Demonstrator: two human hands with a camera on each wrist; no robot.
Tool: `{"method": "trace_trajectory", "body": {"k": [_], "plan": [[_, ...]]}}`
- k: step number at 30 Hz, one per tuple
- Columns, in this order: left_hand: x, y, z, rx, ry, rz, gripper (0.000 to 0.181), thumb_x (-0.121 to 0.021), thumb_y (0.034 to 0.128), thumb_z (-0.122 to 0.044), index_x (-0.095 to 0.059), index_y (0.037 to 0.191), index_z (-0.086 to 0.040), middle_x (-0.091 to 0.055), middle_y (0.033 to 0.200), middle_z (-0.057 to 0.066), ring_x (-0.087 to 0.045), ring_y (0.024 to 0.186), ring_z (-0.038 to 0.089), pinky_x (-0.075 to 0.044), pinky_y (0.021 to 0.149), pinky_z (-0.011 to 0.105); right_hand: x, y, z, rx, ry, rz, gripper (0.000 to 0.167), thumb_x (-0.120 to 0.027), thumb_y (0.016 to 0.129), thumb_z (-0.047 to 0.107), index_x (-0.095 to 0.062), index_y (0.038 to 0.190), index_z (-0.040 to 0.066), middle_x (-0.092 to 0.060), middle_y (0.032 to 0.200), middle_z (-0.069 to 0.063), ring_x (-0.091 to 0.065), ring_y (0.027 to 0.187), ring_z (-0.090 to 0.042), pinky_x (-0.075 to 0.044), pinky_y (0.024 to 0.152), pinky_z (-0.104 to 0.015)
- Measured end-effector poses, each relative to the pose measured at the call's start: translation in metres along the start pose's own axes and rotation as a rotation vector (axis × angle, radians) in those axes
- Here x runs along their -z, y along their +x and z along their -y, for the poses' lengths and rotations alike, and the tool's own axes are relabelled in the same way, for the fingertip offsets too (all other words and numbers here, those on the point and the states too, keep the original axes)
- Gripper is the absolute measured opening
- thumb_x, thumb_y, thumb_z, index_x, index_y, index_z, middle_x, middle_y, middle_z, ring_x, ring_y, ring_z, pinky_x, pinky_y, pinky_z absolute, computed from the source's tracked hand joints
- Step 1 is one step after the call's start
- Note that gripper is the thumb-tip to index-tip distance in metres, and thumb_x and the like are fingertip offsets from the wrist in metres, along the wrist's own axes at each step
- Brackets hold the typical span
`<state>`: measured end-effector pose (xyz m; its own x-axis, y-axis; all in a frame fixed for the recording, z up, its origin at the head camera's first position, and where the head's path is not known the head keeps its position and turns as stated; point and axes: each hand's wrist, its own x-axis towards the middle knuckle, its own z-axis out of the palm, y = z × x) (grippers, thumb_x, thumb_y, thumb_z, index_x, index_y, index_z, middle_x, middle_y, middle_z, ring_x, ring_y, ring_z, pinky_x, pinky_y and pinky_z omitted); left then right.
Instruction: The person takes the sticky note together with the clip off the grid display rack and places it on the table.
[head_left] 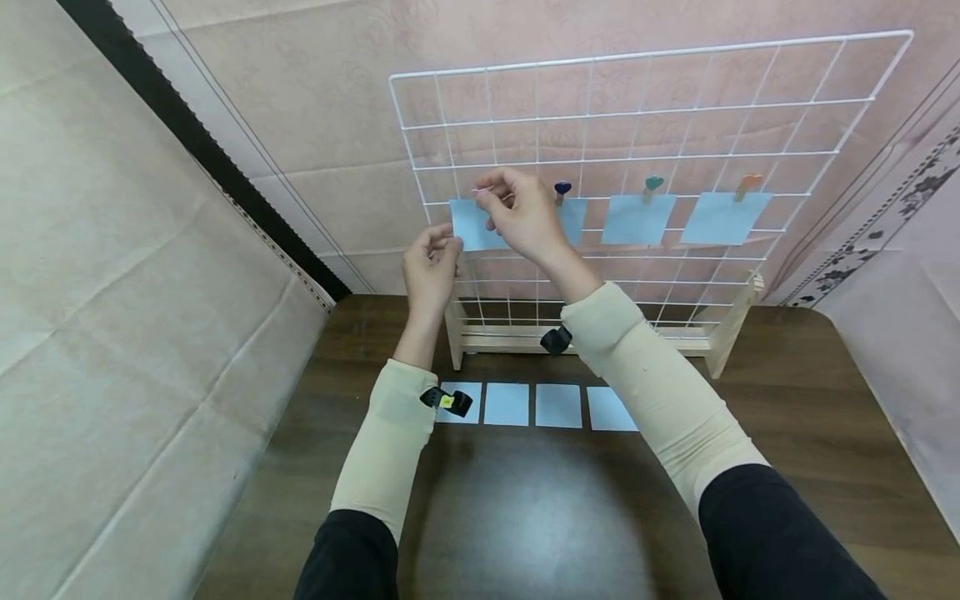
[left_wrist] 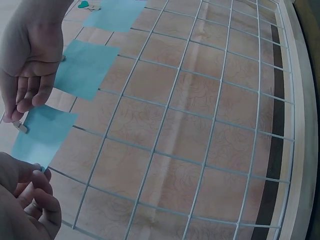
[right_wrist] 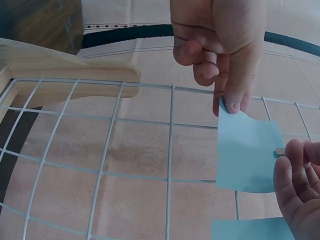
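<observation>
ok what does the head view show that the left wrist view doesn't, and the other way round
Only the head view shows four blue sheets in a row on the table, the orange clip and the cream sleeves.

Only the left wrist view shows the wooden end of the pinched clip at the edge of the leftmost hung sheet.

Both show the left hand, right hand, white wire rack and green clip.

grid [head_left: 637, 159]: on table [head_left: 525, 517] | 4 notes [head_left: 639, 220]: on grid | sheets [head_left: 507, 405]: on table, before grid
</observation>
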<state>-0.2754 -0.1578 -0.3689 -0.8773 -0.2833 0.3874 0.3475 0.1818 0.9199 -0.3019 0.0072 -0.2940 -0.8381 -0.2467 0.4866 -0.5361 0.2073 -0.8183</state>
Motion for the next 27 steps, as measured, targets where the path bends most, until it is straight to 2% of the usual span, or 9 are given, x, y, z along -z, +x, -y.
{"method": "trace_trajectory", "body": {"k": [5,9,12,15,20,23,27], "plan": [[0.001,-0.001,0.000,-0.014,0.030,-0.017,0.022,-0.068,0.1016,-0.006,-0.072,0.122,0.002,-0.071,0.100,0.012,-0.055,0.060,0.011,-0.047,0.054,0.019,-0.003,-0.001,0.002,-0.020,-0.014,-0.016,0.020,-0.063,0.107,0.011,-0.071,0.120,-0.001,-0.073,0.101,-0.015,-0.067,0.071,-0.023,-0.048,0.059,-0.024],[0.001,-0.003,0.001,-0.049,0.057,-0.030,0.023,-0.068,0.1007,-0.006,-0.072,0.121,0.003,-0.071,0.100,0.013,-0.060,0.078,0.009,-0.048,0.066,0.022,-0.007,-0.001,0.001,-0.022,-0.012,-0.036,0.021,-0.062,0.107,0.011,-0.070,0.121,-0.002,-0.073,0.101,-0.015,-0.067,0.070,-0.023,-0.049,0.058,-0.024],[0.001,-0.004,0.001,-0.081,0.058,-0.037,0.023,-0.068,0.1005,-0.006,-0.071,0.121,0.005,-0.071,0.100,0.015,-0.061,0.087,0.009,-0.048,0.070,0.022,-0.008,-0.001,0.002,0.002,-0.005,-0.059,0.020,-0.063,0.107,0.010,-0.070,0.119,-0.003,-0.073,0.100,-0.015,-0.066,0.068,-0.023,-0.050,0.057,-0.023],[0.001,-0.007,0.000,-0.100,0.047,-0.045,0.022,-0.067,0.1004,-0.004,-0.070,0.120,0.006,-0.071,0.100,0.017,-0.059,0.078,0.008,-0.046,0.064,0.021,-0.010,-0.002,0.005,0.023,-0.007,-0.080,0.018,-0.063,0.107,0.009,-0.071,0.117,-0.003,-0.074,0.099,-0.016,-0.066,0.066,-0.022,-0.051,0.057,-0.023],[0.004,-0.011,0.001,-0.107,0.029,-0.051,0.021,-0.067,0.1005,-0.002,-0.070,0.120,0.007,-0.070,0.098,0.015,-0.048,0.060,0.004,-0.039,0.055,0.019,-0.008,-0.005,0.009,0.028,0.021,-0.100,0.018,-0.062,0.107,0.008,-0.070,0.117,-0.004,-0.071,0.098,-0.017,-0.068,0.067,-0.025,-0.055,0.061,-0.023],[0.007,-0.013,0.002,-0.105,0.018,-0.048,0.022,-0.067,0.1009,-0.003,-0.069,0.120,0.007,-0.069,0.098,0.012,-0.045,0.057,0.005,-0.037,0.053,0.019,-0.006,-0.007,0.010,0.053,0.029,-0.110,0.018,-0.061,0.107,0.007,-0.069,0.118,-0.005,-0.071,0.099,-0.017,-0.069,0.068,-0.027,-0.057,0.062,-0.025],[0.010,-0.017,0.002,-0.106,0.006,-0.046,0.022,-0.066,0.1012,-0.003,-0.069,0.121,0.007,-0.068,0.098,0.010,-0.047,0.062,0.005,-0.038,0.055,0.020,-0.002,-0.010,0.014,0.077,0.049,-0.129,0.019,-0.062,0.107,0.007,-0.069,0.120,-0.004,-0.073,0.101,-0.016,-0.069,0.066,-0.025,-0.056,0.059,-0.025]]}}
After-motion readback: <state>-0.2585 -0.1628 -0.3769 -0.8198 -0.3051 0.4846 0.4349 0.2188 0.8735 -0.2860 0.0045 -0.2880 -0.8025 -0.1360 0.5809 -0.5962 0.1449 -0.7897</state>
